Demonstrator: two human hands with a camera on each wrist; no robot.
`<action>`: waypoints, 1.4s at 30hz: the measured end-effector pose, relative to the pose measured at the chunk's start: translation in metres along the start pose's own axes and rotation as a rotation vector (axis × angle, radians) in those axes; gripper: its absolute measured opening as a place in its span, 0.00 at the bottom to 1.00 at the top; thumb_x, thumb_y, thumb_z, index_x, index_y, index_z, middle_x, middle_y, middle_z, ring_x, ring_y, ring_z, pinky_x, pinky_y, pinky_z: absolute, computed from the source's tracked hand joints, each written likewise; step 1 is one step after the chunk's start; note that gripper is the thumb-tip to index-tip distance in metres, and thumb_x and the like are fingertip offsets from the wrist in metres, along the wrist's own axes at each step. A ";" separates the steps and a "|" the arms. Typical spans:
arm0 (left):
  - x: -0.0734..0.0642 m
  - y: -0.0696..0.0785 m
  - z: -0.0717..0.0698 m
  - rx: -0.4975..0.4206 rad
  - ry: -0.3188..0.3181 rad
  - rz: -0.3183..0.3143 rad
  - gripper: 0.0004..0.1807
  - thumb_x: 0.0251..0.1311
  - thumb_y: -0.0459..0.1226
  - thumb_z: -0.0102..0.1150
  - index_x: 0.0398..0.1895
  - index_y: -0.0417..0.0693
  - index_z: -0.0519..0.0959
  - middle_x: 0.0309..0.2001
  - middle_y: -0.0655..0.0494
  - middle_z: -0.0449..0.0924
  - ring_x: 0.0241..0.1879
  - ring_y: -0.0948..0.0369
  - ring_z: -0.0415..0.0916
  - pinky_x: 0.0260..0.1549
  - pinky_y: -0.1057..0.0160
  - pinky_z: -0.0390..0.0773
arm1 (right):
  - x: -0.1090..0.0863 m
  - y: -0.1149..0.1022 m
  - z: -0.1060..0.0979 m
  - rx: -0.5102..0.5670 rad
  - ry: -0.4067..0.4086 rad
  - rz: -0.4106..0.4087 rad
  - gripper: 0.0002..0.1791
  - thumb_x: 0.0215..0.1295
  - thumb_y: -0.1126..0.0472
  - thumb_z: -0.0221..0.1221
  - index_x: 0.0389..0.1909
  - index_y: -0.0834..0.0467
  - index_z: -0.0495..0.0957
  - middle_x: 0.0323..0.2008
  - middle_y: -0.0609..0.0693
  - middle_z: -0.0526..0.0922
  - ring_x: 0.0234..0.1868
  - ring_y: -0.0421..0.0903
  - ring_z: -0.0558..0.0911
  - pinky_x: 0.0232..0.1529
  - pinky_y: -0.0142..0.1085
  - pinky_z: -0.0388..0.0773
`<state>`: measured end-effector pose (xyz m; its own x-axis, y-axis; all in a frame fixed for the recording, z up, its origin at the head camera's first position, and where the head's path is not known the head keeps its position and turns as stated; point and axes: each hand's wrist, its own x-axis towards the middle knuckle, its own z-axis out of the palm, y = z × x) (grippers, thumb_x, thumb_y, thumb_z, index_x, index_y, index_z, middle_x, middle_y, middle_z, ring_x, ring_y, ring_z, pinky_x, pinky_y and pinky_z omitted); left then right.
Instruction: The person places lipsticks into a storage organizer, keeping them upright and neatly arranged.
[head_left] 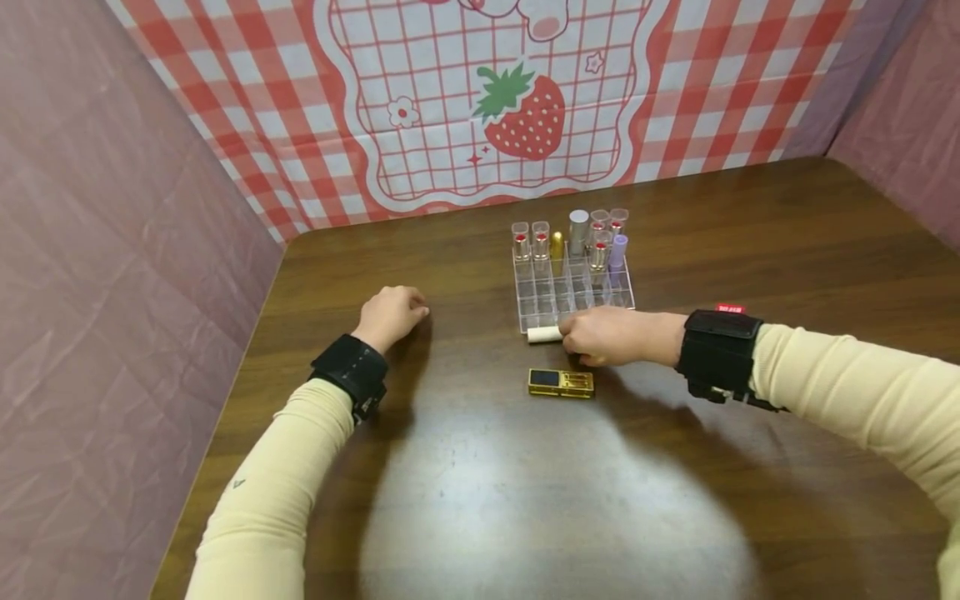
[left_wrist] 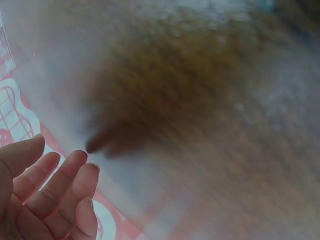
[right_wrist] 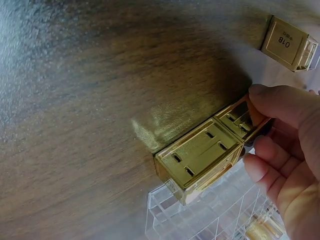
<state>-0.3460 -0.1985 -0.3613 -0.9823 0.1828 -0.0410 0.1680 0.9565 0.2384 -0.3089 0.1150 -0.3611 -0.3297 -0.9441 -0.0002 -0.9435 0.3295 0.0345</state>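
Observation:
My right hand (head_left: 606,335) pinches a lipstick (right_wrist: 200,150) between thumb and fingertips at one end. The lipstick's case is shiny gold with small slots in the right wrist view and looks pale in the head view. It lies sideways along the front edge of a clear lipstick organizer (head_left: 531,307). A second gold lipstick (head_left: 561,383) lies on the table nearer to me; its end (right_wrist: 286,44) reads 018. My left hand (head_left: 390,317) is on the table to the left, fingers loosely curled and holding nothing.
Several lipsticks (head_left: 542,243) with clear caps stand in the organizer's back rows, beside a gold tube (head_left: 557,245), a silver tube (head_left: 577,232) and a lilac tube (head_left: 618,252). A red-and-white checked cloth (head_left: 292,92) hangs behind the wooden table (head_left: 465,500).

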 end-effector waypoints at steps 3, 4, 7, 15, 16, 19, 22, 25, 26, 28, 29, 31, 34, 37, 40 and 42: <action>0.001 0.002 -0.002 0.007 0.003 -0.001 0.15 0.59 0.43 0.56 0.46 0.47 0.80 0.44 0.50 0.82 0.45 0.50 0.77 0.40 0.50 0.75 | 0.000 0.000 -0.002 0.005 -0.010 0.006 0.10 0.38 0.71 0.64 0.14 0.58 0.72 0.20 0.46 0.66 0.22 0.44 0.72 0.22 0.35 0.73; 0.001 0.002 -0.002 0.010 0.005 0.001 0.15 0.59 0.43 0.56 0.46 0.46 0.80 0.44 0.50 0.82 0.45 0.50 0.77 0.40 0.49 0.75 | 0.000 0.000 -0.003 0.006 -0.009 0.003 0.10 0.38 0.71 0.64 0.14 0.58 0.71 0.20 0.46 0.66 0.21 0.44 0.72 0.22 0.35 0.73; 0.002 0.005 -0.005 0.013 0.014 0.004 0.15 0.59 0.43 0.56 0.47 0.46 0.80 0.44 0.51 0.82 0.46 0.50 0.77 0.41 0.49 0.75 | 0.000 -0.001 -0.006 -0.001 -0.023 0.001 0.10 0.37 0.71 0.63 0.13 0.58 0.71 0.20 0.46 0.66 0.20 0.45 0.72 0.21 0.35 0.72; 0.000 0.011 -0.010 0.008 0.022 0.013 0.15 0.59 0.42 0.55 0.47 0.47 0.79 0.44 0.50 0.82 0.46 0.50 0.77 0.41 0.49 0.75 | -0.005 0.000 -0.022 0.018 -0.089 0.036 0.10 0.41 0.69 0.61 0.12 0.56 0.71 0.19 0.45 0.67 0.17 0.41 0.69 0.18 0.35 0.68; 0.000 0.011 -0.010 0.006 0.021 0.012 0.15 0.59 0.42 0.55 0.48 0.46 0.79 0.44 0.50 0.81 0.46 0.50 0.77 0.41 0.49 0.75 | -0.006 0.000 -0.026 0.015 -0.091 0.051 0.10 0.42 0.69 0.61 0.12 0.56 0.70 0.19 0.45 0.66 0.17 0.40 0.67 0.18 0.34 0.67; -0.001 0.010 -0.010 0.005 0.018 0.012 0.15 0.59 0.42 0.55 0.47 0.46 0.79 0.45 0.49 0.81 0.46 0.49 0.77 0.41 0.49 0.75 | -0.009 0.001 -0.037 -0.005 -0.083 0.098 0.12 0.43 0.67 0.62 0.13 0.54 0.69 0.19 0.43 0.64 0.17 0.38 0.64 0.18 0.33 0.63; -0.001 0.010 -0.010 0.010 0.020 0.014 0.15 0.59 0.42 0.55 0.47 0.46 0.79 0.44 0.50 0.81 0.46 0.49 0.77 0.41 0.49 0.75 | -0.011 0.002 -0.050 -0.004 -0.073 0.138 0.15 0.45 0.67 0.62 0.12 0.53 0.65 0.18 0.43 0.63 0.18 0.37 0.60 0.18 0.31 0.57; -0.001 0.011 -0.010 0.016 0.026 0.020 0.15 0.59 0.42 0.55 0.47 0.46 0.80 0.44 0.49 0.81 0.46 0.49 0.77 0.40 0.49 0.75 | -0.013 0.005 -0.065 -0.008 -0.062 0.172 0.15 0.48 0.67 0.60 0.13 0.52 0.64 0.18 0.43 0.62 0.18 0.38 0.59 0.18 0.30 0.55; -0.001 0.011 -0.011 0.017 0.029 0.021 0.15 0.59 0.41 0.55 0.47 0.46 0.80 0.44 0.49 0.81 0.46 0.49 0.77 0.40 0.48 0.75 | -0.014 0.006 -0.070 -0.012 -0.057 0.180 0.14 0.49 0.68 0.59 0.14 0.52 0.65 0.18 0.43 0.62 0.19 0.38 0.59 0.18 0.31 0.55; -0.002 0.012 -0.012 0.018 0.034 0.026 0.15 0.59 0.41 0.55 0.47 0.46 0.80 0.45 0.49 0.81 0.46 0.49 0.77 0.40 0.49 0.75 | -0.015 0.007 -0.081 -0.031 -0.055 0.200 0.12 0.50 0.66 0.60 0.16 0.53 0.68 0.19 0.44 0.64 0.19 0.38 0.62 0.18 0.31 0.59; -0.002 0.012 -0.012 0.018 0.035 0.029 0.15 0.59 0.41 0.55 0.47 0.46 0.80 0.45 0.49 0.81 0.46 0.49 0.77 0.41 0.49 0.75 | -0.015 0.007 -0.087 -0.040 -0.052 0.209 0.10 0.51 0.67 0.59 0.17 0.53 0.69 0.19 0.44 0.65 0.19 0.38 0.63 0.18 0.32 0.60; -0.002 0.013 -0.013 0.019 0.037 0.032 0.15 0.59 0.41 0.55 0.47 0.46 0.80 0.45 0.49 0.81 0.46 0.49 0.77 0.41 0.49 0.75 | -0.015 0.008 -0.099 -0.054 -0.048 0.227 0.06 0.51 0.65 0.61 0.21 0.54 0.74 0.21 0.45 0.69 0.21 0.38 0.68 0.19 0.34 0.66; -0.003 0.015 -0.013 0.019 0.033 0.033 0.15 0.59 0.41 0.55 0.47 0.46 0.80 0.45 0.50 0.82 0.46 0.49 0.77 0.42 0.50 0.75 | -0.014 0.009 -0.114 -0.067 -0.046 0.252 0.04 0.53 0.62 0.63 0.31 0.56 0.79 0.26 0.46 0.75 0.24 0.40 0.73 0.23 0.37 0.72; -0.005 0.016 -0.014 0.018 0.025 0.036 0.15 0.59 0.41 0.55 0.47 0.46 0.80 0.45 0.50 0.82 0.46 0.50 0.77 0.42 0.50 0.75 | -0.014 0.012 -0.126 -0.072 -0.034 0.275 0.11 0.54 0.59 0.63 0.38 0.56 0.80 0.30 0.47 0.77 0.27 0.40 0.75 0.26 0.38 0.74; -0.005 0.017 -0.014 0.020 0.029 0.045 0.15 0.59 0.41 0.54 0.47 0.45 0.79 0.44 0.50 0.82 0.46 0.49 0.78 0.42 0.50 0.75 | -0.014 0.014 -0.136 -0.072 -0.022 0.304 0.11 0.56 0.58 0.62 0.41 0.55 0.81 0.29 0.46 0.76 0.25 0.40 0.73 0.26 0.37 0.73; -0.006 0.018 -0.015 0.024 0.032 0.047 0.15 0.59 0.41 0.54 0.47 0.45 0.79 0.44 0.49 0.82 0.46 0.49 0.77 0.41 0.49 0.75 | -0.014 0.017 -0.141 -0.072 -0.013 0.319 0.12 0.57 0.59 0.62 0.42 0.55 0.81 0.29 0.46 0.75 0.24 0.40 0.72 0.25 0.36 0.72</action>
<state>-0.3385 -0.1855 -0.3425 -0.9754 0.2206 0.0006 0.2155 0.9523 0.2161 -0.3160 0.1323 -0.2192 -0.6088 -0.7932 0.0095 -0.7882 0.6062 0.1059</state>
